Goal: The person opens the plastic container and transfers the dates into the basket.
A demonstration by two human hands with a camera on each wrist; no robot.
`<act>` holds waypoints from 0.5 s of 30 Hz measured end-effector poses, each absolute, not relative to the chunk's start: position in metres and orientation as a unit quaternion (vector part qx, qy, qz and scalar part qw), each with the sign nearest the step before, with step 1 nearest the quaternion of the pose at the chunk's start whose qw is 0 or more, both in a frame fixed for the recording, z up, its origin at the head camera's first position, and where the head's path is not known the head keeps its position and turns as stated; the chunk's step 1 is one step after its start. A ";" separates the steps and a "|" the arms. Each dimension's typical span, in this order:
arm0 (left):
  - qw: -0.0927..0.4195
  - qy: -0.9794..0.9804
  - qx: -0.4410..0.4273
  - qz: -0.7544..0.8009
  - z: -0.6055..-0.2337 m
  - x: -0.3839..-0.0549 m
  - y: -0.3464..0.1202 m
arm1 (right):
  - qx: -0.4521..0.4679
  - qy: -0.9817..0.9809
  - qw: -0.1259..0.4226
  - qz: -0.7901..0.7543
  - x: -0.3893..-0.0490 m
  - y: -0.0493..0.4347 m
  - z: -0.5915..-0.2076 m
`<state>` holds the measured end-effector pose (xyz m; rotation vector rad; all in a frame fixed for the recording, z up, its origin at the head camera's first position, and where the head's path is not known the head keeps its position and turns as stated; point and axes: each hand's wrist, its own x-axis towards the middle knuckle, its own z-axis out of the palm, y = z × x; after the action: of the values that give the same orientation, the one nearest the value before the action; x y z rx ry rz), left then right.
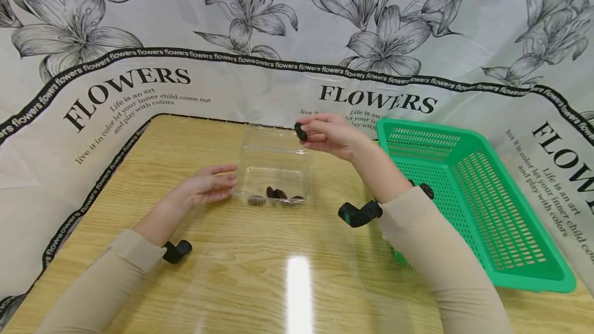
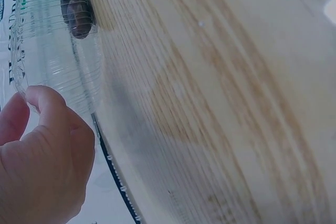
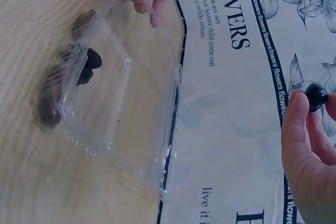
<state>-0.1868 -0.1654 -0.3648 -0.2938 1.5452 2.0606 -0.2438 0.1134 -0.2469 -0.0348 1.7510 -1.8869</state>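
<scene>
While the right hand (image 1: 331,135) pinches a dark oval piece (image 1: 300,132) near the far side of the clear box (image 1: 278,173) on the desk (image 1: 232,272), the left hand (image 1: 211,184) grips the rim, and a steady hold with a low, gentle release looks cleanest!

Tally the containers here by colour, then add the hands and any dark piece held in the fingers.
Green basket: 1
Clear plastic container: 1
Hands: 2, left hand and right hand
Held dark piece: 1
Total: 5
</scene>
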 end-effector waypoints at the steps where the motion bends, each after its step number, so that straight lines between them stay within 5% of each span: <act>1: 0.271 0.574 -0.109 0.765 -0.365 -0.187 -0.165 | -0.012 0.650 0.277 -0.708 -0.244 0.119 -0.244; 15: 0.271 0.581 -0.105 0.760 -0.365 -0.186 -0.165 | -0.011 0.648 0.265 -0.714 -0.234 0.201 -0.229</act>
<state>-0.1861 -0.1645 -0.3650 -0.2830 1.5645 2.0475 -0.2336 0.2010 -0.2286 -0.0288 1.7518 -1.9279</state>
